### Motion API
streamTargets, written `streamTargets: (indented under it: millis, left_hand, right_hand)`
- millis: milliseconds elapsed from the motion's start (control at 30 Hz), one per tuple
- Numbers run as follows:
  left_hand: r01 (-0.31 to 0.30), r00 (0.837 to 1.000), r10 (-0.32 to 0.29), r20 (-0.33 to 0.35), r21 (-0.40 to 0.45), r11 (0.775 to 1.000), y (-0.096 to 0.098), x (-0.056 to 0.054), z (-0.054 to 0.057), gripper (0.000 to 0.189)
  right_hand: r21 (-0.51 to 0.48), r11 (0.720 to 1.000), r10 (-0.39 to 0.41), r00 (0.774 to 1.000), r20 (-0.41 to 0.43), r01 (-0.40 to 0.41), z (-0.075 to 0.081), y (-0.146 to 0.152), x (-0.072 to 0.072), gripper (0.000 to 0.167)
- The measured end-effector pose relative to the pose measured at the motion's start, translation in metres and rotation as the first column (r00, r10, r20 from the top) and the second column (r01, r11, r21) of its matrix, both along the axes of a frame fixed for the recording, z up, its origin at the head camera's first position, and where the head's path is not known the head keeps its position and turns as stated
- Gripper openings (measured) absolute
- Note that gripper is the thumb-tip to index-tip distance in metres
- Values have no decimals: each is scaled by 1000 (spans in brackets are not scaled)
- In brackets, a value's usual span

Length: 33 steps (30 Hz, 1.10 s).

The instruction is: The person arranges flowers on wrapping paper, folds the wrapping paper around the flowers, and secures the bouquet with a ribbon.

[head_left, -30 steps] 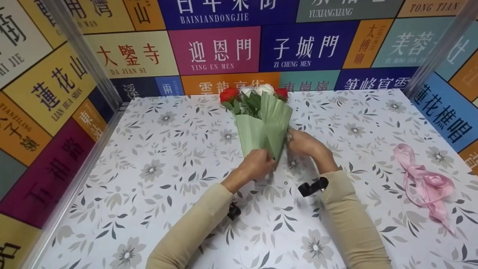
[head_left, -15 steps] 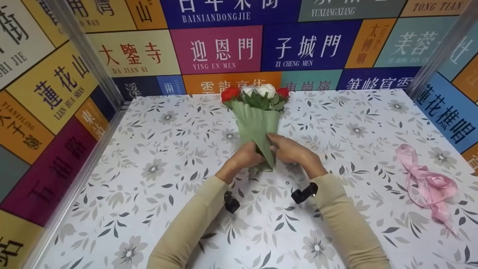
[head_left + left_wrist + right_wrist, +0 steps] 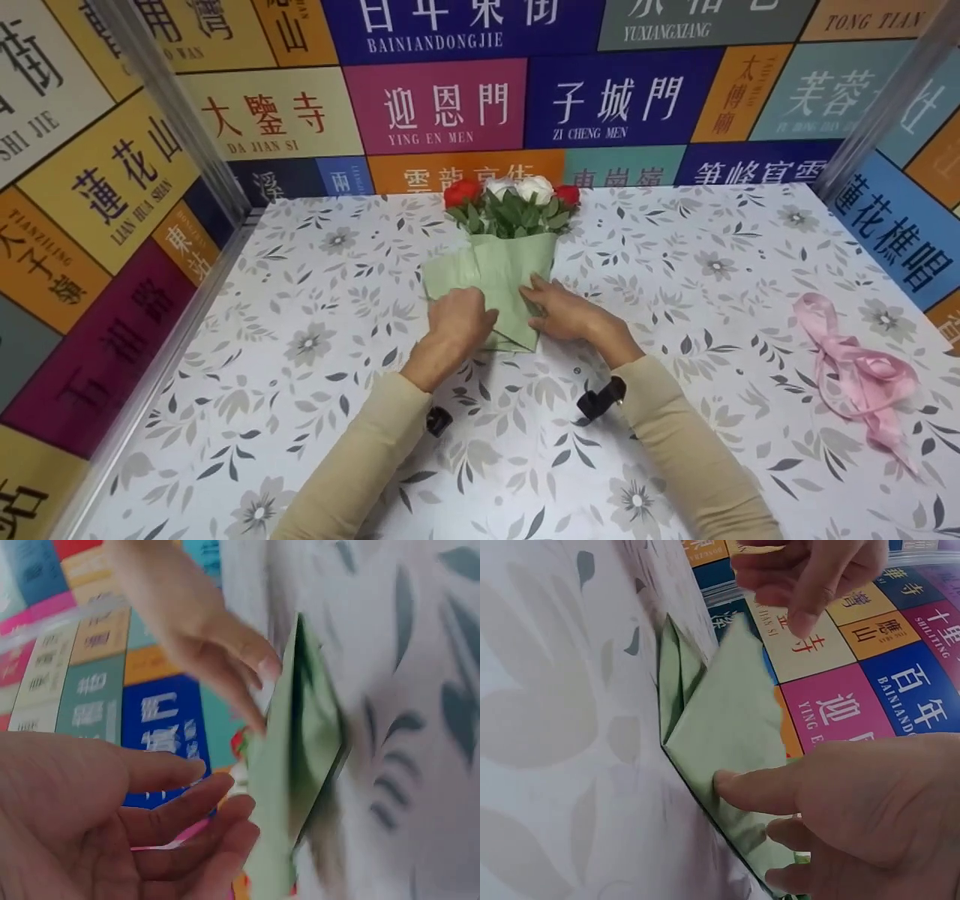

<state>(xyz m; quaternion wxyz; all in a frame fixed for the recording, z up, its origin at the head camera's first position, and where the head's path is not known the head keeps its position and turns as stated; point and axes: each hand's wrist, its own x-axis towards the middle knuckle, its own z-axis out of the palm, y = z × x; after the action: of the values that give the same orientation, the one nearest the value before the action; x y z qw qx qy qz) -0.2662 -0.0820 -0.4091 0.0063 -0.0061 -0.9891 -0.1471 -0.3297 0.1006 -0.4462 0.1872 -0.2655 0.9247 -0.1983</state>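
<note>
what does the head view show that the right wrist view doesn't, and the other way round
Only the head view shows the pink ribbon lying on the table and the person's two sleeves.

Only the right wrist view shows the SHILITING sign and a visible gap between the left hand and the green wrap; in the head view the two overlap.

Both show the wrap, both hands, the right hand touching the wrap, the table and the YING EN MEN sign.
</note>
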Motion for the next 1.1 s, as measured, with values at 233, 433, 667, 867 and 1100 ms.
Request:
streamTargets:
  millis: [233,433,667,867,1100]
  left_hand:
    - [163,978,-159,137,-20,986,25,-5,-22,49]
    - [175,965,-152,214,-92,980,32,-14,-32,74]
    - [205,953,-172,251,-113,972,33,-21,-33,81]
    - [199,955,-141,260,-214,956,32,-26,-34,83]
    - [225,945,-130,300,-309,924,40,-33,-31,82]
  right_hand:
    - [-36,999,42,999,16,-41,-5,-3,4,65]
    - [-77,997,19,998,54,-15,-4,0,4,64]
    - [-46,997,61,998,-9,-62,-1,4,-2,63]
    - [-36,997,67,998,-5,-67,2,3,-5,85]
    - [-72,995,-72,997,6,72,-13,18,-21,114]
